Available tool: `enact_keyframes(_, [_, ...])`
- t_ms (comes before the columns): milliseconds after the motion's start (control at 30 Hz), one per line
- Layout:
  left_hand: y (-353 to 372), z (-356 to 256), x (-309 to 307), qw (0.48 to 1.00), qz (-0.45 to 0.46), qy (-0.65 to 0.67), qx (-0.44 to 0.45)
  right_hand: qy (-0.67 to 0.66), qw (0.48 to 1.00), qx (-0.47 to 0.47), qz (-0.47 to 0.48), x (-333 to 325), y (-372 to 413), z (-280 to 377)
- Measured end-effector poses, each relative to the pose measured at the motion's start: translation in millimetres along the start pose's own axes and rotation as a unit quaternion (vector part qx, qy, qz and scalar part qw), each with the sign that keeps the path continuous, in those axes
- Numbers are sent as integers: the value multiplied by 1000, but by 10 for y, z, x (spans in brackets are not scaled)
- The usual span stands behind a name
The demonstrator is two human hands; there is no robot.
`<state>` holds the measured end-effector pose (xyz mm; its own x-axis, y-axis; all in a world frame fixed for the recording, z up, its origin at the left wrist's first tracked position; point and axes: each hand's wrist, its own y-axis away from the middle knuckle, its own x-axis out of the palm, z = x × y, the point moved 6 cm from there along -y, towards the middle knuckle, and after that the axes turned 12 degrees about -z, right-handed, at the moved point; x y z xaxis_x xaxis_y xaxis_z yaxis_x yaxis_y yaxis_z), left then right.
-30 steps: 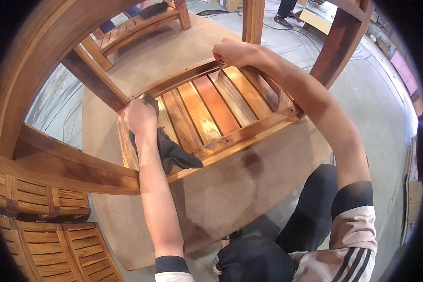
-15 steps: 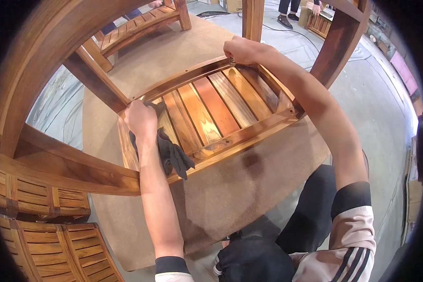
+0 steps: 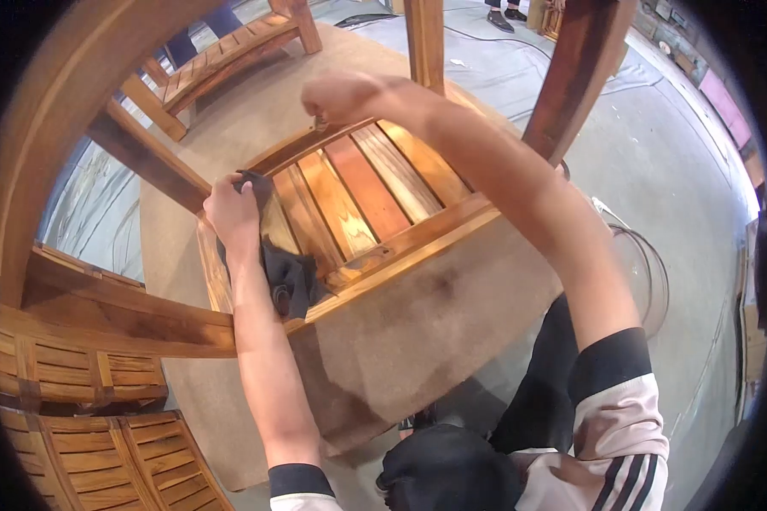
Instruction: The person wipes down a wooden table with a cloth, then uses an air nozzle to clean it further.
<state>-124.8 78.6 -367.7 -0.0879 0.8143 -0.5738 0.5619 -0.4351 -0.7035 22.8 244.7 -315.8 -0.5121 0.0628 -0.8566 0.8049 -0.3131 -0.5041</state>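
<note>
While the left hand is pressing a dark cloth onto the slatted seat, the right hand is resting at its far rail.
Left fingers are clamping the cloth at the seat's left corner; right fingers are curling together, and I cannot tell what they pinch.

I'm looking into a furniture workshop. A glossy, slatted brown wooden chair seat rests on a tan felt mat spread over a bare grey concrete floor. More slatted wooden panels are stacked at lower left, and another slatted wooden frame stands beyond.
</note>
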Motion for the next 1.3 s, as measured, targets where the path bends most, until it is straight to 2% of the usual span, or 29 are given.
enact_keyframes(133, [-35, -34, 127, 1000, 11, -17, 17, 4, 999, 39, 10, -106, 2, -17])
enact_keyframes(167, [-26, -45, 127, 1000, 7, -21, 18, 30, 997, 53, 39, -102, 16, -79])
enact_keyframes(267, [3, -50, 71, 999, -2, -2, -46, 13, 991, 108, 75, -433, 280, -57])
enact_keyframes(300, [1, -53, 91, 999, -7, -16, -32, 24, 996, 71, 50, -272, 207, -242])
enact_keyframes(400, [8, -36, 147, 998, -16, -60, -3, 83, 987, 77, 113, -284, 249, -262])
enact_keyframes(433, [9, -51, 170, 997, -16, -73, 1, 58, 993, 86, 64, -253, 270, -334])
enact_keyframes(667, [-26, -104, 319, 990, 15, -119, 73, 49, 990, 126, 37, 65, 264, -630])
enact_keyframes(800, [-34, -187, 335, 983, 46, -133, 121, 0, 991, 125, 46, -16, 258, -491])
enact_keyframes(900, [-12, -170, 340, 982, 19, -110, 150, -7, 994, 94, 48, 33, 237, -366])
enact_keyframes(1033, [-2, -160, 342, 983, 18, -90, 156, -71, 995, 68, 22, 89, 191, -217])
enact_keyframes(1133, [-5, -170, 344, 983, 15, -81, 166, -64, 993, 97, 33, 140, 175, -85])
enact_keyframes(1300, [0, -191, 323, 985, 24, -93, 144, -69, 994, 70, 39, 148, 132, 77])
